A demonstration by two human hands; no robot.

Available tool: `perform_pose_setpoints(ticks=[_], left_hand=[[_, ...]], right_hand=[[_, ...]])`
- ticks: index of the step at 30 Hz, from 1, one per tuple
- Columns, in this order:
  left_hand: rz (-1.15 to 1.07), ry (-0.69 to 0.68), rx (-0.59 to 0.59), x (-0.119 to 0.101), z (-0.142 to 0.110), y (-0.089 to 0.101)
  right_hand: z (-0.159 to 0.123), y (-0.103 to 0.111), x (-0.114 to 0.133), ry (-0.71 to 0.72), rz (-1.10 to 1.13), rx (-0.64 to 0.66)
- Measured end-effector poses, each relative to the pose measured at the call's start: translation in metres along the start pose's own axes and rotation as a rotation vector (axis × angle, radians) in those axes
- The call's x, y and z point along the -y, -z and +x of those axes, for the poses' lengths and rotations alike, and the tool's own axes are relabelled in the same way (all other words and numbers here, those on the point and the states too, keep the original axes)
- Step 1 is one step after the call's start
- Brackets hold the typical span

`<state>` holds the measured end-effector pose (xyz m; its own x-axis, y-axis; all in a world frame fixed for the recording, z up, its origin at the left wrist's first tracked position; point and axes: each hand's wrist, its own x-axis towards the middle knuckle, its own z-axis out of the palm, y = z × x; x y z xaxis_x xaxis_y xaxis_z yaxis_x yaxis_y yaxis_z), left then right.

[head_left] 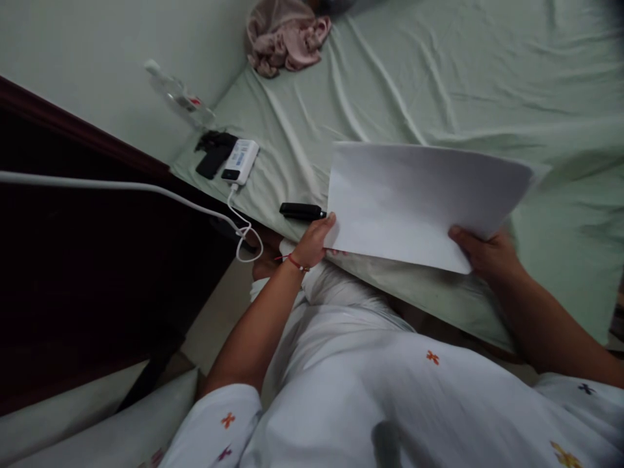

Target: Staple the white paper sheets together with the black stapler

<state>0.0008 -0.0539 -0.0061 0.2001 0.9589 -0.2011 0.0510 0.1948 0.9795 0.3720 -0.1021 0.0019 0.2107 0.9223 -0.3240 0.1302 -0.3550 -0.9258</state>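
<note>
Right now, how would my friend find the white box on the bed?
Start at the green bed sheet. Near its left corner, by the dark furniture, lies the white box. Unlike the black item beside it, it has a plugged-in white cable.

I can't tell whether the white paper [414, 201] is one sheet or several. Behind it I lose most fingers of the right hand [490, 253] and part of those of the left hand [314, 244]. Whether the black object [299, 210] runs on beneath it is hidden from me. Print on the power bank [242, 161] is too small to read, the clear bottle [182, 97] blurs, and the top edge crops the pink cloth [287, 39].
</note>
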Motion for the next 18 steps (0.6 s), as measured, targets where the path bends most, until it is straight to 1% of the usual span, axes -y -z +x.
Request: perform_pose_setpoints(ticks=[2, 3, 5, 6, 9, 11, 14, 18], left_hand=[[0.005, 0.077, 0.047, -0.003, -0.008, -0.003], [0.008, 0.094, 0.053, -0.005, -0.011, -0.004], [0.016, 0.077, 0.025, -0.006, -0.015, -0.005], [0.02, 0.066, 0.005, -0.006, -0.016, -0.004], [0.006, 0.07, -0.053, -0.007, -0.018, 0.001], [-0.021, 0.101, -0.068, -0.009, -0.02, 0.005], [-0.066, 0.155, -0.048, -0.011, -0.022, 0.008], [-0.16, 0.191, -0.05, -0.01, -0.026, 0.008]], right_hand=[[-0.003, -0.002, 0.001, -0.018, -0.031, 0.021], [-0.004, -0.003, 0.002, -0.036, -0.047, 0.035], [-0.007, -0.004, 0.007, -0.086, -0.043, 0.094], [-0.009, -0.003, 0.01, -0.118, -0.025, 0.149], [-0.013, 0.001, 0.02, -0.217, 0.01, 0.389], [-0.015, 0.005, 0.025, -0.251, -0.03, 0.487], [-0.019, 0.008, 0.023, -0.255, -0.08, 0.481], [-0.024, 0.011, 0.012, -0.294, -0.078, 0.472]])
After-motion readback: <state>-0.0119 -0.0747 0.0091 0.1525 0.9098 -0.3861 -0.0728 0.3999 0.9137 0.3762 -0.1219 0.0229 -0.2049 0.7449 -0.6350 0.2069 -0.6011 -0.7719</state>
